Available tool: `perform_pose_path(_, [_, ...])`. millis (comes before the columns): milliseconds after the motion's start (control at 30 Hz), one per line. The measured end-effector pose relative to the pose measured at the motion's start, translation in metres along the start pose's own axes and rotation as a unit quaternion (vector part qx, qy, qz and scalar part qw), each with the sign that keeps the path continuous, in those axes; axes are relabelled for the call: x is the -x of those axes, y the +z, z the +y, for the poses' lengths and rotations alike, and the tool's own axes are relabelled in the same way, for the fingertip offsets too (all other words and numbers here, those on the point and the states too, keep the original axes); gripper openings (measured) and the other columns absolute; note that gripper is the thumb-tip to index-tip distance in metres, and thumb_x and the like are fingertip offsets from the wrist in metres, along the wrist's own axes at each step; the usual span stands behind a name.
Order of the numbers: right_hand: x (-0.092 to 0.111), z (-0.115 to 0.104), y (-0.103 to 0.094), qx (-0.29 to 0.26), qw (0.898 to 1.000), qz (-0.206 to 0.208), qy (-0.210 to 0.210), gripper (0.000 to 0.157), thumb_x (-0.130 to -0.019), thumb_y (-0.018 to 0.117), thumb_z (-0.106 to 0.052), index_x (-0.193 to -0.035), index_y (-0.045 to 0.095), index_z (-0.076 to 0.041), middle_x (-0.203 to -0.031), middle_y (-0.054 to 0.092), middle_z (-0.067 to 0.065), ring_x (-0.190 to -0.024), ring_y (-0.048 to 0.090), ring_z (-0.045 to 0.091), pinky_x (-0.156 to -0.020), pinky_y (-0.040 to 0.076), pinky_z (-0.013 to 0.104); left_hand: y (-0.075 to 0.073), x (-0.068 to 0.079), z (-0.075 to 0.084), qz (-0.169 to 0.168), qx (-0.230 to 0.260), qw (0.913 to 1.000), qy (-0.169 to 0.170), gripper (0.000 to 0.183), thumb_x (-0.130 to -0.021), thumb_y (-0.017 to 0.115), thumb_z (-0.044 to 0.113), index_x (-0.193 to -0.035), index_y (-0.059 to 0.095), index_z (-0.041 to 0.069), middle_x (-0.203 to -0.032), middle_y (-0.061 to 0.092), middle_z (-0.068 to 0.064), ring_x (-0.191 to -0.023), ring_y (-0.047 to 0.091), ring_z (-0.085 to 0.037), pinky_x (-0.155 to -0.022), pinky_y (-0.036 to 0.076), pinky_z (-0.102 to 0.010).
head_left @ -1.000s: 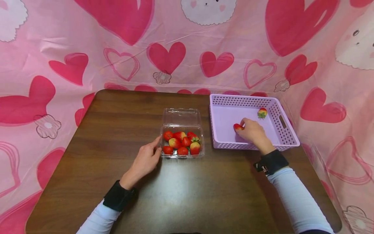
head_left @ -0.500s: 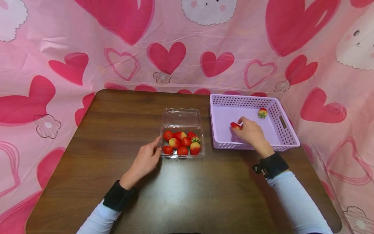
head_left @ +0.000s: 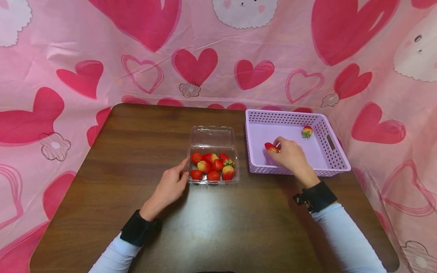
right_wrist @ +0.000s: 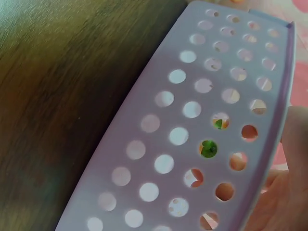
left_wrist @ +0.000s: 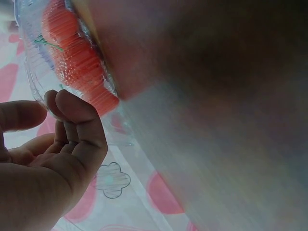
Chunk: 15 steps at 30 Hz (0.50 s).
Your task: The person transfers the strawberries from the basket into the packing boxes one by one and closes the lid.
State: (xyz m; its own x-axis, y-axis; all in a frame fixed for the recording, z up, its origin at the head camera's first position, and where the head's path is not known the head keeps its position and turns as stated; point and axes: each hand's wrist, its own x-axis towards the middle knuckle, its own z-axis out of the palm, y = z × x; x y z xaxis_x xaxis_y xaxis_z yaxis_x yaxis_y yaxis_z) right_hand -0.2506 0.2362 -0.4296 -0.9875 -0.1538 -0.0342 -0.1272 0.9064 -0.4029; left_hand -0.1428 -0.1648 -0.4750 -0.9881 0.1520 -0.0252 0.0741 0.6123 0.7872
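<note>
In the head view, my right hand (head_left: 290, 153) pinches a strawberry (head_left: 271, 147) by its leafy end, inside the lilac basket (head_left: 266, 132). Another strawberry (head_left: 307, 131) lies near the basket's far right corner. The right wrist view looks at the basket's perforated side (right_wrist: 159, 144), with my fingers showing beyond its rim. A clear plastic clamshell box (head_left: 236, 161) stands left of the basket with its lid (head_left: 211, 135) folded back and several strawberries inside. My left hand (head_left: 170, 182) holds the box's left edge, thumb and curled fingertips at the rim in the left wrist view (left_wrist: 67, 139).
Everything stands on a dark brown wooden table (head_left: 136, 132). A pink heart-patterned cloth (head_left: 143, 34) hangs behind it and at both sides. The basket's raised walls surround the right hand's work.
My right hand has moved a little left inside the basket, carrying the strawberry with it toward the left wall. The left hand and the box have stayed where they were.
</note>
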Motion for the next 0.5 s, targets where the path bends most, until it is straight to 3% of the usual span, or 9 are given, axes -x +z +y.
perform_pose_path(500, [0.007,-0.013,-0.002,0.007,0.998,0.048,-0.041,0.032,-0.092,0.072,-0.03,-0.106,0.067,-0.002,-0.091,0.072,0.017,-0.084,0.064,0.037,-0.075,0.05,0.052,0.0,0.0,0.0,-0.004,0.005,1.0,-0.006,0.056,-0.106,0.056,0.01,-0.16,0.042,0.0,-0.075,0.052,-0.007,-0.055,0.05,-0.021,-0.051,0.044,-0.031])
